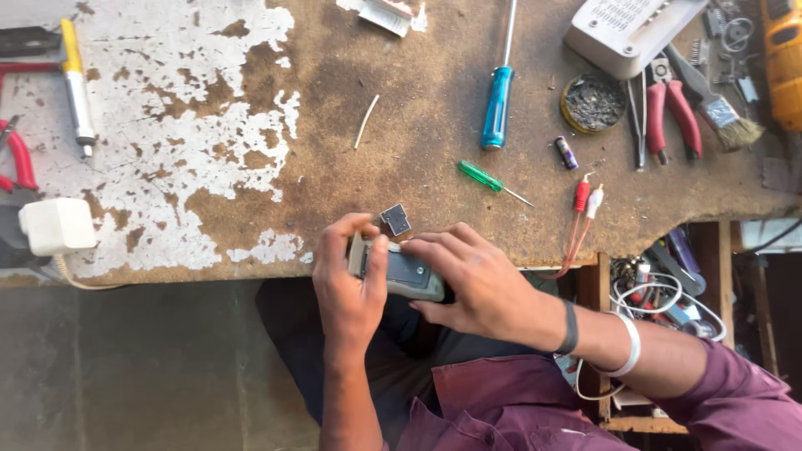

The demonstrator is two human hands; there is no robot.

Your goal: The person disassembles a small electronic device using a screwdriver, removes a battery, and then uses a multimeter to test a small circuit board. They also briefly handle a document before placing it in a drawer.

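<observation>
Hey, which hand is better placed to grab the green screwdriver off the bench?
Probably the right hand: the green screwdriver lies just beyond its fingers, while the left hand grips the grey device's far end.

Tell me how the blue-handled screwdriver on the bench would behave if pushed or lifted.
The blue-handled screwdriver has a round-looking handle and lies flat on the worn bench top, so a sideways nudge would probably roll it. Its straight metal shaft suggests it stays stiff when lifted. The thick handle likely makes it handle-heavy, tipping that way if gripped by the shaft.
</observation>
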